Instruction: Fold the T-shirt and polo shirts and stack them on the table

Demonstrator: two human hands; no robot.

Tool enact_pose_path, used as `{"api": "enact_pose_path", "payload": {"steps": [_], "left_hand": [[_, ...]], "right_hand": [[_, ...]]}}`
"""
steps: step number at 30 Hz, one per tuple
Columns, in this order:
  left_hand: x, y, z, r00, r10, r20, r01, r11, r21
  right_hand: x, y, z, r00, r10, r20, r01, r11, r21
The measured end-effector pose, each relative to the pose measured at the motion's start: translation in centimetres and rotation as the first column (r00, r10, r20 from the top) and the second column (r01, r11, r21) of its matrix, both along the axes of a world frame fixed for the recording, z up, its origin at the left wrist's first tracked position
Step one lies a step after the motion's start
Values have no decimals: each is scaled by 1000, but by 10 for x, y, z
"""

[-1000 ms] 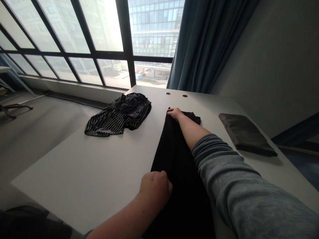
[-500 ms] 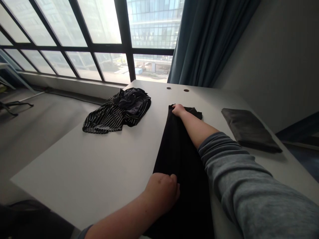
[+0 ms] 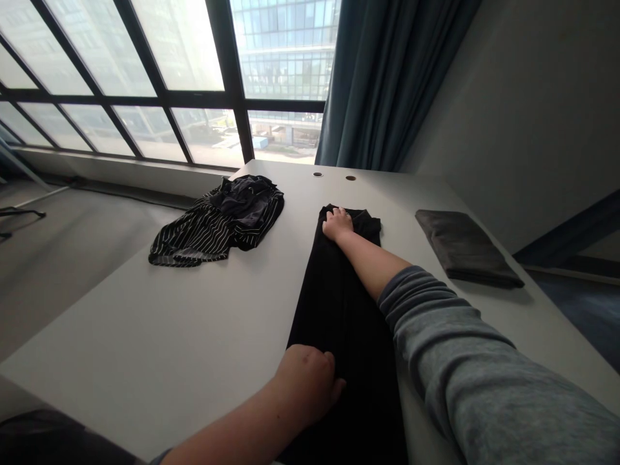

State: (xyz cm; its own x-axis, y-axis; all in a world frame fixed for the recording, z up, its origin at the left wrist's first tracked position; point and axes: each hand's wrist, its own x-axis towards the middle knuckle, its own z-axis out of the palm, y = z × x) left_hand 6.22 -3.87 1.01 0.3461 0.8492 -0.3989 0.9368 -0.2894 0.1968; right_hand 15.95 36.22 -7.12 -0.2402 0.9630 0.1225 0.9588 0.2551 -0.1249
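A long black garment (image 3: 341,310), perhaps folded trousers, lies lengthwise on the white table (image 3: 145,310), running away from me. My left hand (image 3: 307,381) is closed on the cloth at its near part, by the left edge. At the far end, my right hand (image 3: 338,224) presses down with curled fingers and seems to hold the fabric. A grey sleeve covers my right forearm. The garment's lower end is hidden behind my arms and the picture's bottom edge.
A crumpled black-and-white striped garment (image 3: 216,223) lies left of the black one. A folded dark grey cloth (image 3: 465,248) lies on the right. Two small round holes (image 3: 334,175) mark the table's far end. Beyond stand a large window (image 3: 145,84) and a blue curtain (image 3: 387,84).
The view has shifted slightly, so everything sits further left. My right hand has moved from the garment's far edge onto its top. My left hand stays closed on the cloth.
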Motion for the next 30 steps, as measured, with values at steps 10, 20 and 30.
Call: {"api": "enact_pose_path", "payload": {"steps": [10, 20, 30], "left_hand": [[0, 0, 12, 985, -172, -7, 171, 983, -74], [-3, -4, 14, 964, -243, 110, 247, 969, -24], [-12, 4, -30, 974, -35, 222, -31, 957, 290]], "right_hand": [[11, -2, -7, 998, -60, -21, 55, 981, -188], [28, -19, 18, 995, 91, -50, -91, 996, 9], [94, -138, 41, 960, 239, -145, -216, 963, 161]]}}
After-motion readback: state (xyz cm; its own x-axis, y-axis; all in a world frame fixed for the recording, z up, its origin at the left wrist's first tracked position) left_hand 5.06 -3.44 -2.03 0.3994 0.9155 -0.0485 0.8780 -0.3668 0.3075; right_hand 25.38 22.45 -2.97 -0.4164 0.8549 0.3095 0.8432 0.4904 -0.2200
